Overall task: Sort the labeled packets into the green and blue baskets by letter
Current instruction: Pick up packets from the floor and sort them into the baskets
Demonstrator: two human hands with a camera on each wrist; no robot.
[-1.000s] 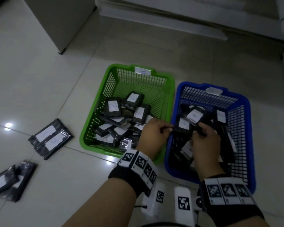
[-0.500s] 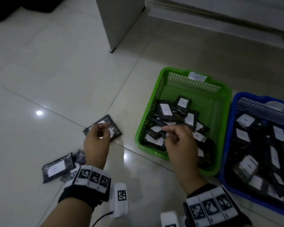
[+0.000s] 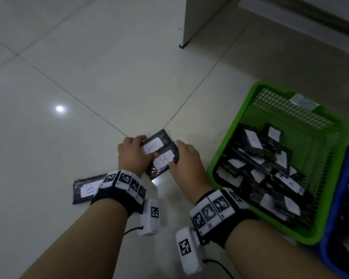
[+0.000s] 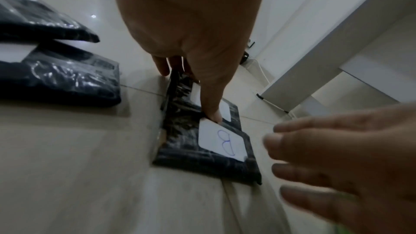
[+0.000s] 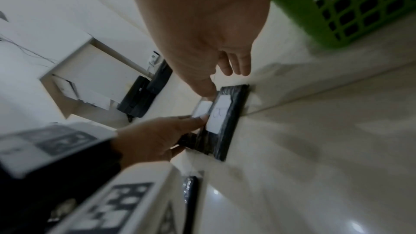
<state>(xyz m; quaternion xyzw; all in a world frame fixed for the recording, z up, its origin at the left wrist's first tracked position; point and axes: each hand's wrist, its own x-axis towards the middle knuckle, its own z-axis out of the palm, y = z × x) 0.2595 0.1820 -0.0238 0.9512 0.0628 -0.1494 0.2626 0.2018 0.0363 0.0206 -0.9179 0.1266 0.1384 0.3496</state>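
Two black packets lie side by side on the tiled floor, left of the green basket [image 3: 233, 127]. My left hand [image 3: 132, 154] grips the far packet [image 3: 152, 147], fingers over its far edge and thumb [image 4: 213, 115] on top. The near packet [image 3: 163, 161] has a white label marked B [image 4: 223, 143]. My right hand [image 3: 182, 158] rests beside it with straight fingers [image 4: 315, 140], its thumb [image 5: 208, 92] touching the packet's end. The green basket [image 5: 292, 15] holds several labelled packets. The blue basket [image 3: 336, 193] shows only its rim at the right edge.
Another packet marked B [image 3: 85, 190] lies on the floor behind my left wrist; in the left wrist view two more packets [image 4: 58, 77] overlap there. A white cabinet corner [image 3: 189, 21] stands on the floor beyond. Bare tiles stretch to the left.
My view has swung left, away from the baskets. Both hands left the baskets; the left reached the floor packets first, then the right joined it at the pair.
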